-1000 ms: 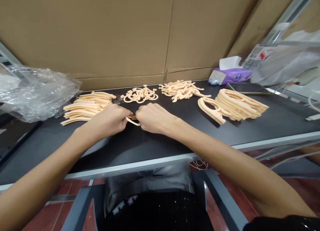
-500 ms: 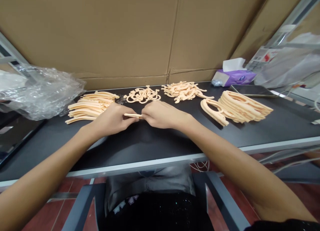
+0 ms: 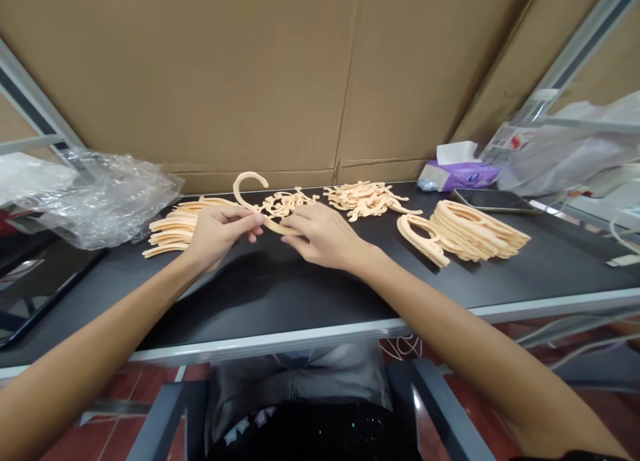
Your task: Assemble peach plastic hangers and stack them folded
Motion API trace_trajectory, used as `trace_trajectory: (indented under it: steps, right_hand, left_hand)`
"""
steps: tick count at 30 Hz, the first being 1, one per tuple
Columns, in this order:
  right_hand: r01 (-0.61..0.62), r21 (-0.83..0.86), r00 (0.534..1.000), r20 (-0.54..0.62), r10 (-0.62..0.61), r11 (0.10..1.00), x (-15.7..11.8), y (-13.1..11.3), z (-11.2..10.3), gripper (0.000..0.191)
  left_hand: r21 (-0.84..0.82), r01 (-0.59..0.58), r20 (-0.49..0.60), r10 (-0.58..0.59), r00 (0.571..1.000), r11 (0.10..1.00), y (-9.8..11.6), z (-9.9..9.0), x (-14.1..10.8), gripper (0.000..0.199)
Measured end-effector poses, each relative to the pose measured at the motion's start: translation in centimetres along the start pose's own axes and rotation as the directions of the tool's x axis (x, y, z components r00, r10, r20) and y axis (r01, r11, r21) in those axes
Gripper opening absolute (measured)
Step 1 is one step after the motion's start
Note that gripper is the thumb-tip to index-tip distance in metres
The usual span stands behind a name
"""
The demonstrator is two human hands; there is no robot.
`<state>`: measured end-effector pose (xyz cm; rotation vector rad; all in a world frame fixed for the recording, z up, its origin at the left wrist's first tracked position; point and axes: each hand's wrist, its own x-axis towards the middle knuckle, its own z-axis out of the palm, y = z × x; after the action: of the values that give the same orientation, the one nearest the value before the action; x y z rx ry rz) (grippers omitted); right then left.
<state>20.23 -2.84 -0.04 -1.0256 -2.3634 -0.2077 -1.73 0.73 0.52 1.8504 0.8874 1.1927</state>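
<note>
Between my hands is a peach plastic clothes hanger, its curved hook standing up and its arm running to the right. My left hand pinches it below the hook with thumb and fingers. My right hand grips the arm end, and the fingers hide part of it. Behind my left hand lies a row of long curved peach strips. A small heap of curled peach pieces sits just beyond the hands, with a second heap of thin peach pieces to its right.
On the right stands a stack of looped peach pieces, near a phone and a purple tissue pack. Crumpled clear plastic and a dark flat device are at left. Cardboard walls the back of the black table.
The held piece has been turned, so its hook now shows upright instead of edge-on. My left hand has rotated and shifted slightly left. The view has tilted up a little.
</note>
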Motion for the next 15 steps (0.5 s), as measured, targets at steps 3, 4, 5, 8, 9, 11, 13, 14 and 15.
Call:
trace_trajectory:
  steps: [3, 4, 5, 8, 9, 11, 13, 14, 15]
  right_hand:
    - [0.04, -0.015, 0.999, -0.002, -0.04, 0.999, 0.2, 0.0, 0.5, 0.023]
    - [0.041, 0.001, 0.999, -0.007, -0.041, 0.999, 0.2, 0.0, 0.7, 0.024]
    - [0.041, 0.021, 0.999, -0.015, -0.041, 0.999, 0.2, 0.0, 0.7, 0.024]
    - [0.058, 0.079, 0.998, -0.029, -0.056, 0.995, 0.3, -0.1, 0.9, 0.025]
    - [0.067, 0.092, 0.998, -0.028, -0.065, 0.993, 0.3, -0.1, 0.9, 0.026]
    - [0.081, 0.106, 0.997, -0.013, -0.08, 0.991, 0.4, -0.1, 1.2, 0.026]
    - [0.077, 0.104, 0.997, -0.002, -0.077, 0.992, 0.4, -0.2, 1.5, 0.027]
    - [0.071, 0.102, 0.997, -0.003, -0.071, 0.992, 0.4, -0.2, 1.7, 0.027]
    - [0.063, 0.102, 0.998, -0.011, -0.062, 0.993, 0.5, -0.2, 1.9, 0.027]
  left_hand:
    - [-0.269, 0.11, 0.069, -0.095, 0.993, 0.957, 0.1, 0.3, -0.2, 0.017]
    - [-0.329, 0.145, 0.103, -0.118, 0.988, 0.933, 0.2, 0.4, -0.3, 0.017]
    - [-0.37, 0.171, 0.13, -0.131, 0.983, 0.913, 0.2, 0.5, -0.3, 0.016]
    - [-0.388, 0.172, 0.175, -0.111, 0.978, 0.905, 0.2, 0.7, -0.5, 0.025]
    - [-0.365, 0.143, 0.181, -0.08, 0.98, 0.92, 0.2, 0.7, -0.6, 0.029]
    - [-0.274, 0.054, 0.194, 0.001, 0.981, 0.96, 0.2, 0.8, -0.7, 0.03]
    - [-0.156, -0.058, 0.202, 0.089, 0.975, 0.986, 0.2, 0.9, -0.8, 0.026]
    - [-0.104, -0.108, 0.202, 0.127, 0.971, 0.989, 0.3, 0.9, -0.9, 0.024]
    - [-0.062, -0.15, 0.196, 0.159, 0.968, 0.987, 0.3, 1.0, -1.0, 0.022]
